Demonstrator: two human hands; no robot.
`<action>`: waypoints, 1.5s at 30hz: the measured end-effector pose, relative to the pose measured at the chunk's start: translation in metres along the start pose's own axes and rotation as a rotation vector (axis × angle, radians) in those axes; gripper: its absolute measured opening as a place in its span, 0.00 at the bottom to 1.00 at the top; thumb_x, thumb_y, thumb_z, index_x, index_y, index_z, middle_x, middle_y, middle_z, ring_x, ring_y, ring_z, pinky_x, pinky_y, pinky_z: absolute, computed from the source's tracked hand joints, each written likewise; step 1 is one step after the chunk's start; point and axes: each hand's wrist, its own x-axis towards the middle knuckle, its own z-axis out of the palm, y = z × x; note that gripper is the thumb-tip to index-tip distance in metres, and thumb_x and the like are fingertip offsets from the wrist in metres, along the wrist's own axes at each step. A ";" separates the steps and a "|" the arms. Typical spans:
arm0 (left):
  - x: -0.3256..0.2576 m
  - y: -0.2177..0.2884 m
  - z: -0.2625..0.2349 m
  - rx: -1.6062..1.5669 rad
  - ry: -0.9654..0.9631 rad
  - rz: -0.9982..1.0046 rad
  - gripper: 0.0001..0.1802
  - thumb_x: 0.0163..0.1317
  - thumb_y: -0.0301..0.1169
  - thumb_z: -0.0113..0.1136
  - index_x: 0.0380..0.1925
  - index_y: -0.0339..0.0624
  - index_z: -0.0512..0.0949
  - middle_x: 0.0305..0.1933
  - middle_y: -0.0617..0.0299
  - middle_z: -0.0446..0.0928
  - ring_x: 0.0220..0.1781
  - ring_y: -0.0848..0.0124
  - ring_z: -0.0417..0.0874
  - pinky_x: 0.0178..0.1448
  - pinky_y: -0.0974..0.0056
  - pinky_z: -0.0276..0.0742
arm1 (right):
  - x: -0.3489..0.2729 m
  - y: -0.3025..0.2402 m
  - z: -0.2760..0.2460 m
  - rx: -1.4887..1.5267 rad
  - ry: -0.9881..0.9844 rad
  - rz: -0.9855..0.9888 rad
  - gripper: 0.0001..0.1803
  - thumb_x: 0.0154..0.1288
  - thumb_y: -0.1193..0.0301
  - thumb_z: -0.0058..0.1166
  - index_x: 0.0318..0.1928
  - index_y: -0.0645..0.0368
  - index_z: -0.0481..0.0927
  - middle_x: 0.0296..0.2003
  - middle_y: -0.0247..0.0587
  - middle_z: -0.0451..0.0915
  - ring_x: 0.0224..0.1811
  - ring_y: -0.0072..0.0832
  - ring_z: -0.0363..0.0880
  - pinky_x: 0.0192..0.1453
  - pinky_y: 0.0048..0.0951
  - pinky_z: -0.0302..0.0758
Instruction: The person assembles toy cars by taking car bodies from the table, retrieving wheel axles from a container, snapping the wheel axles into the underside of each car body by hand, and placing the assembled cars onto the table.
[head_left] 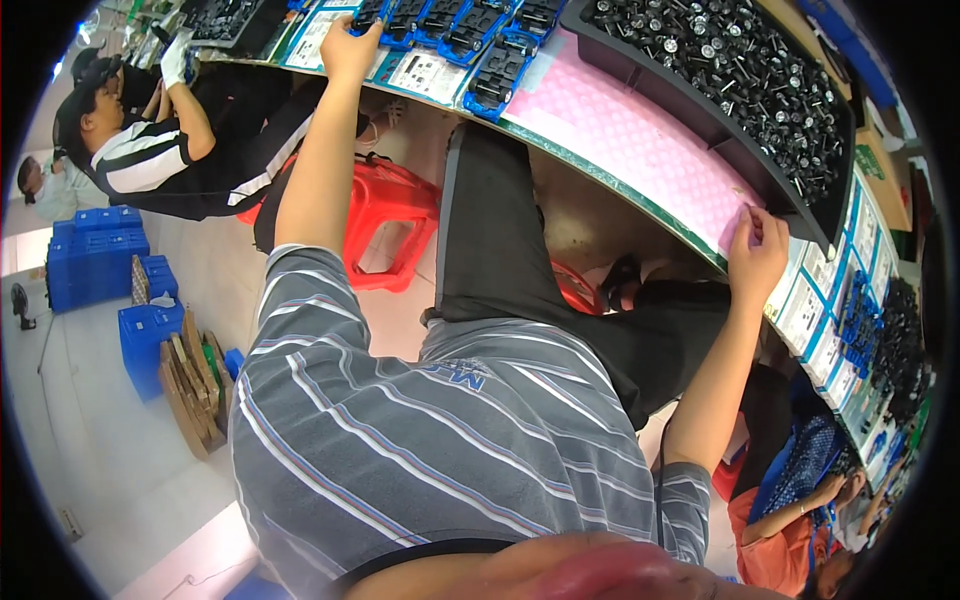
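Workbench edge [640, 205] over right hand [755, 255] fingertips

Landmark: foam sheet [620, 125] on the bench. Behind it, tray of wheel parts [730, 80]. To its left, toy car bodies [470, 30] on cards. Stool [385, 215] below the bench, crates [95, 255] far left on the floor.
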 end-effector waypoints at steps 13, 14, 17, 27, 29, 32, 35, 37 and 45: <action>0.018 0.005 -0.006 -0.064 0.039 -0.005 0.38 0.46 0.48 0.77 0.54 0.35 0.78 0.54 0.47 0.82 0.56 0.54 0.82 0.60 0.56 0.76 | 0.012 -0.011 0.001 0.032 0.022 -0.040 0.06 0.62 0.74 0.60 0.37 0.63 0.82 0.35 0.48 0.79 0.37 0.45 0.79 0.42 0.38 0.75; 0.021 0.018 -0.010 -0.097 0.069 0.049 0.35 0.47 0.47 0.76 0.51 0.35 0.79 0.50 0.45 0.83 0.54 0.52 0.83 0.59 0.55 0.77 | 0.010 -0.009 -0.010 0.001 0.025 -0.084 0.06 0.61 0.75 0.59 0.37 0.63 0.82 0.35 0.49 0.79 0.38 0.47 0.78 0.44 0.40 0.75; 0.017 -0.003 -0.003 -0.082 0.044 0.101 0.30 0.47 0.42 0.75 0.46 0.35 0.81 0.45 0.42 0.83 0.52 0.49 0.84 0.59 0.54 0.77 | 0.007 0.012 0.011 -0.002 0.016 -0.115 0.09 0.56 0.75 0.58 0.38 0.62 0.81 0.38 0.52 0.77 0.42 0.52 0.76 0.47 0.49 0.72; 0.013 0.008 -0.005 -0.196 -0.146 0.004 0.30 0.50 0.34 0.75 0.52 0.34 0.78 0.52 0.47 0.81 0.55 0.57 0.82 0.60 0.59 0.76 | 0.002 -0.003 -0.003 0.028 0.028 0.019 0.09 0.56 0.74 0.60 0.38 0.61 0.82 0.37 0.47 0.77 0.43 0.49 0.75 0.50 0.45 0.70; 0.015 0.002 -0.007 -0.199 -0.166 0.010 0.31 0.50 0.34 0.75 0.54 0.34 0.77 0.53 0.47 0.81 0.55 0.57 0.82 0.59 0.60 0.76 | 0.001 -0.003 -0.006 0.034 0.031 -0.011 0.09 0.56 0.75 0.59 0.39 0.62 0.81 0.37 0.47 0.77 0.42 0.48 0.76 0.49 0.44 0.71; 0.015 -0.010 -0.011 -0.302 -0.212 -0.058 0.36 0.50 0.32 0.75 0.59 0.34 0.73 0.58 0.45 0.78 0.58 0.57 0.81 0.59 0.60 0.76 | 0.001 0.002 -0.014 0.193 0.009 -0.011 0.09 0.57 0.77 0.59 0.39 0.64 0.81 0.37 0.48 0.78 0.40 0.47 0.77 0.46 0.41 0.74; 0.000 -0.022 -0.026 -0.287 -0.165 -0.118 0.37 0.57 0.30 0.70 0.66 0.38 0.67 0.64 0.51 0.72 0.54 0.65 0.79 0.56 0.63 0.75 | -0.008 0.013 -0.040 0.264 0.026 0.049 0.06 0.60 0.79 0.58 0.38 0.67 0.80 0.36 0.51 0.80 0.38 0.45 0.81 0.43 0.35 0.77; -0.016 -0.028 -0.027 -0.240 -0.145 -0.097 0.31 0.60 0.33 0.64 0.62 0.30 0.70 0.62 0.42 0.74 0.63 0.53 0.76 0.69 0.58 0.67 | -0.017 0.035 -0.057 0.121 0.132 0.069 0.06 0.61 0.77 0.59 0.38 0.66 0.81 0.36 0.51 0.81 0.38 0.44 0.81 0.45 0.36 0.77; -0.158 0.038 -0.072 -0.682 -0.422 -0.097 0.20 0.65 0.17 0.54 0.58 0.36 0.73 0.41 0.65 0.75 0.36 0.82 0.75 0.35 0.78 0.70 | -0.029 0.136 -0.132 -0.207 0.400 0.266 0.15 0.60 0.66 0.64 0.45 0.62 0.84 0.41 0.49 0.81 0.40 0.40 0.82 0.50 0.37 0.78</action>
